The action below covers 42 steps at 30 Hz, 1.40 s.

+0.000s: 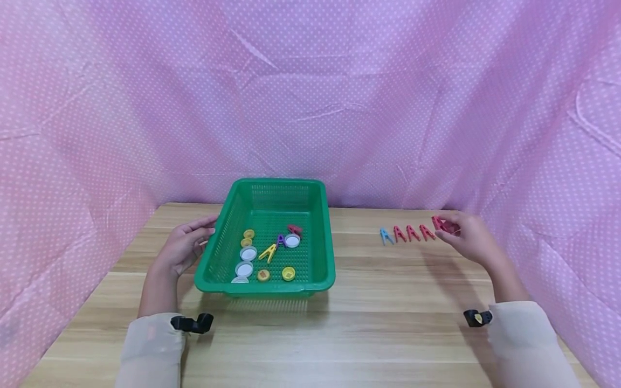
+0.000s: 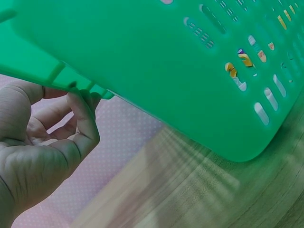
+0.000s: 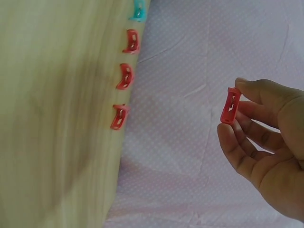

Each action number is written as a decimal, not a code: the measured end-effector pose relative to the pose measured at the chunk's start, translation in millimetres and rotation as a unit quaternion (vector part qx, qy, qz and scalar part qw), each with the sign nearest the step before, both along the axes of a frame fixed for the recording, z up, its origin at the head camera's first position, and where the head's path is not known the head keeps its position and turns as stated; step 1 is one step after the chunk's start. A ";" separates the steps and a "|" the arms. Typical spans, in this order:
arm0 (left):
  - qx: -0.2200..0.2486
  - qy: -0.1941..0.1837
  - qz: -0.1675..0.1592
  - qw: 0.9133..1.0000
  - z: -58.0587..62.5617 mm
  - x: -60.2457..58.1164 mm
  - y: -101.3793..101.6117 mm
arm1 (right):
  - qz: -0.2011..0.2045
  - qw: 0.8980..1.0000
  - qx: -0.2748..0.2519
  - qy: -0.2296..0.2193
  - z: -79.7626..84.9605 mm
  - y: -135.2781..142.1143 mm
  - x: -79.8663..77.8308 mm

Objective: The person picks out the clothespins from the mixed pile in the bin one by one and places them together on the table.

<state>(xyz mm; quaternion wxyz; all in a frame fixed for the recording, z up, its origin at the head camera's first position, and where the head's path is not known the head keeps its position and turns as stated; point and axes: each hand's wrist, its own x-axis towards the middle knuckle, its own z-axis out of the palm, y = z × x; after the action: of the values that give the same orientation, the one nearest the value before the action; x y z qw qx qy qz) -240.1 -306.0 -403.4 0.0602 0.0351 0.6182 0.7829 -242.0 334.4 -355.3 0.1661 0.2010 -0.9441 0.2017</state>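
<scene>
My right hand pinches a red clothespin between thumb and fingertips at the table's far right. To its left a row of clothespins lies on the table: one blue clothespin and three red ones, the nearest being a red clothespin. With its thumb and fingers at the rim, my left hand grips the left side of a green plastic basket. Inside the basket are a yellow clothespin, a purple clothespin, another red clothespin and several bottle caps.
White-lined caps and yellow caps lie mostly along the basket's left and near sides. The wooden table ends at a pink dotted curtain, which surrounds its back and sides.
</scene>
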 end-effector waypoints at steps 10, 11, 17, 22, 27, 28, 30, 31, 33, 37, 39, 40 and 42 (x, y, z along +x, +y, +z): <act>-0.003 -0.001 0.001 1.000 -0.4 1.3 -0.7 | -0.036 0.996 0.009 -0.076 -20.4 12.7 -3.8; -0.004 -0.002 0.002 1.000 -0.4 1.5 -0.6 | -0.037 0.996 0.009 -0.081 -22.7 13.5 -4.9; -0.005 -0.005 0.002 1.000 -0.3 1.4 -0.3 | -0.048 0.992 0.011 -0.112 -31.8 17.6 -7.8; -0.007 -0.003 0.003 1.000 -0.7 0.6 -0.2 | -0.065 0.990 0.032 -0.122 -35.1 21.0 -8.6; -0.010 -0.003 0.005 1.000 -1.2 0.0 -0.2 | -0.067 0.989 0.040 -0.123 -39.3 25.5 -10.1; -0.009 -0.003 0.006 1.000 -1.2 -0.1 -0.3 | -0.068 0.989 0.042 -0.122 -40.3 26.0 -10.4; -0.009 -0.002 0.006 1.000 -1.2 -0.3 -0.5 | -0.068 0.990 0.044 -0.118 -42.2 26.9 -11.0; -0.009 -0.001 0.006 1.000 -1.3 -0.4 -0.6 | -0.067 0.990 0.046 -0.117 -42.8 27.4 -11.3; -0.008 0.001 0.005 1.000 -1.3 -0.6 -0.7 | -0.069 0.989 0.046 -0.118 -44.2 28.0 -11.7; -0.006 0.003 0.005 1.000 -1.3 -0.8 -0.5 | -0.071 0.988 0.044 -0.130 -46.3 29.2 -12.2; -0.007 0.003 0.004 1.000 -1.1 -0.9 -0.3 | -0.067 0.988 0.038 -0.137 -47.5 29.5 -12.1; -0.006 0.003 0.004 1.000 -0.9 -1.0 -0.1 | -0.065 0.987 0.036 -0.140 -48.4 29.5 -12.4; -0.006 0.003 0.005 1.000 -0.7 -1.2 0.0 | -0.058 0.988 0.030 -0.142 -49.8 29.3 -12.5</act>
<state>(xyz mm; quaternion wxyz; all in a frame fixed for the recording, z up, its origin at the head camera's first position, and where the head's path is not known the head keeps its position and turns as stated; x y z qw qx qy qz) -241.3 -306.0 -404.1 0.0549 0.0342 0.6232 0.7794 -254.5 363.7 -405.2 0.0351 0.1202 -0.9738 0.1900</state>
